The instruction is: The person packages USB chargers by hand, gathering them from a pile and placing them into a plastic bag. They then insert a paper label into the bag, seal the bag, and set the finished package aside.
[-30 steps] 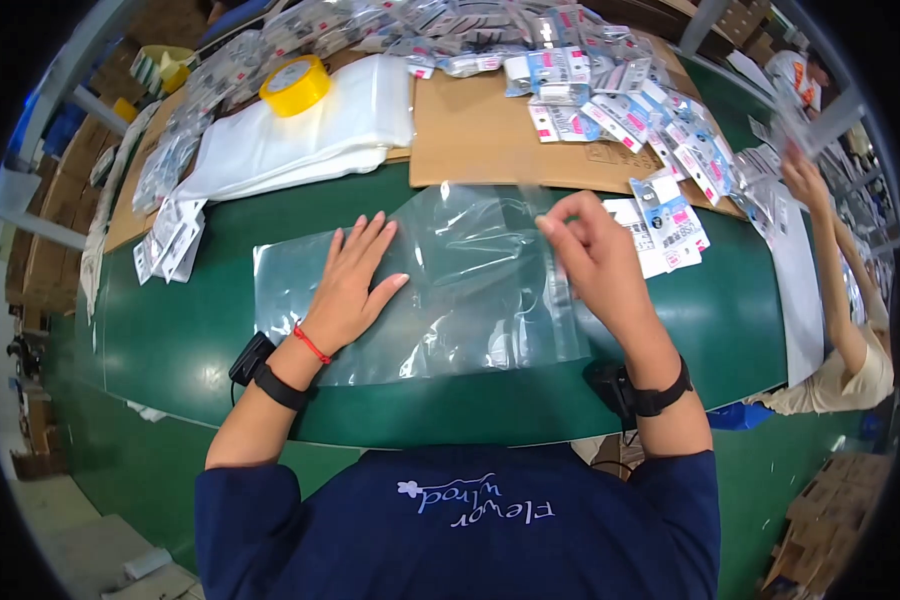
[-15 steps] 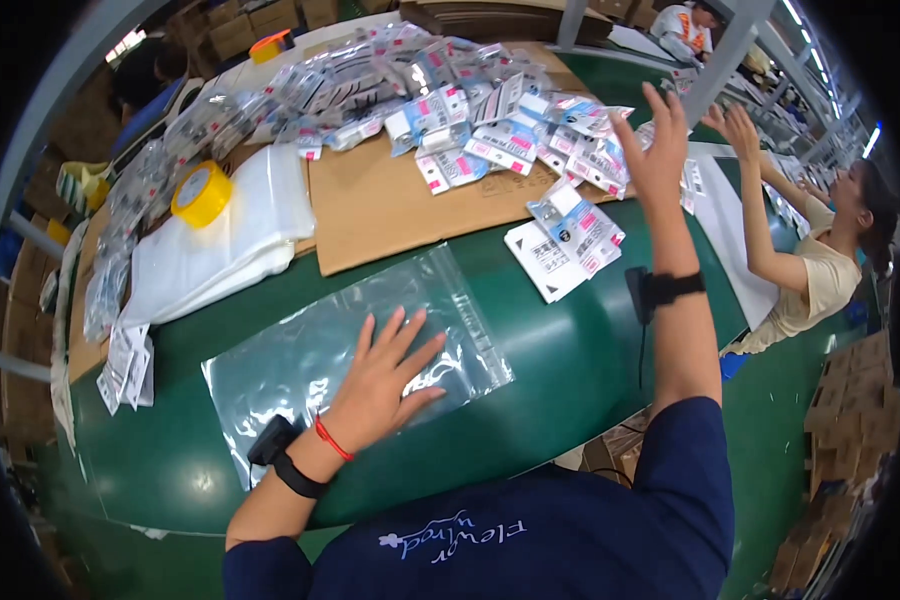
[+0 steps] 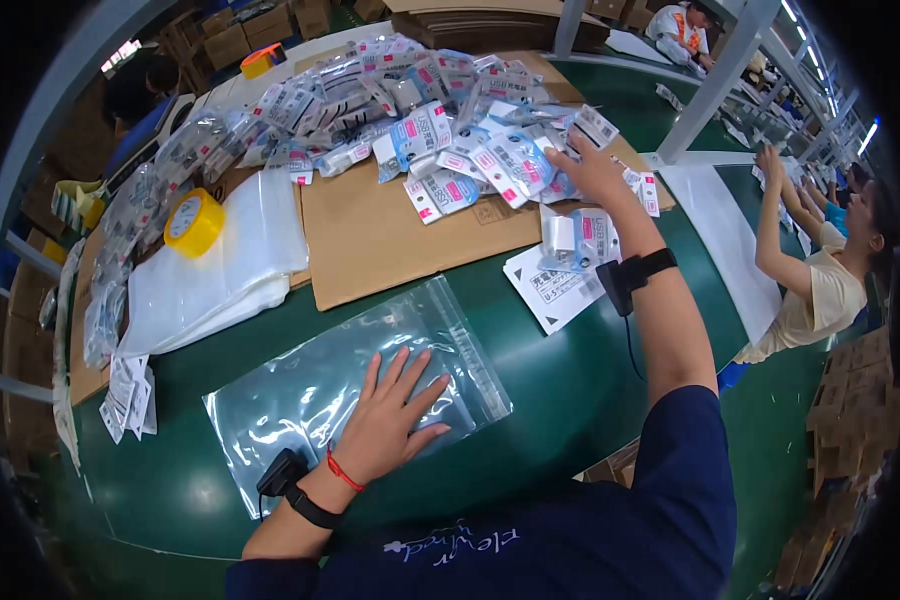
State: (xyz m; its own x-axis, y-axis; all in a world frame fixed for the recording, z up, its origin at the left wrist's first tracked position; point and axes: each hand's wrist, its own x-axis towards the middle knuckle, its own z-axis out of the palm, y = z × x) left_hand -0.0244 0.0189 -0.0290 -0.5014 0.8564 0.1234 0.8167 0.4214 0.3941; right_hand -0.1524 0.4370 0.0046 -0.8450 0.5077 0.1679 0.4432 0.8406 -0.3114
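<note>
My left hand (image 3: 385, 420) lies flat with spread fingers on a clear zip bag (image 3: 300, 375) on the green tabletop. My right hand (image 3: 592, 172) reaches into the right side of a heap of small blue-and-white packets (image 3: 515, 165), its fingers apart and touching or just over them; no grip shows. Below that wrist, a single clear packet (image 3: 582, 240) with a white item inside rests on a stack of white printed cards (image 3: 550, 295).
A cardboard sheet (image 3: 390, 240) lies under the heap. At the left are a stack of clear bags (image 3: 220, 270), a yellow tape roll (image 3: 194, 222) and folded white labels (image 3: 128, 395). A co-worker (image 3: 820, 270) stands at the right, past a grey metal post (image 3: 715, 85).
My right hand has come down and leftward from the air onto the packets. My left hand stays flat on the zip bag.
</note>
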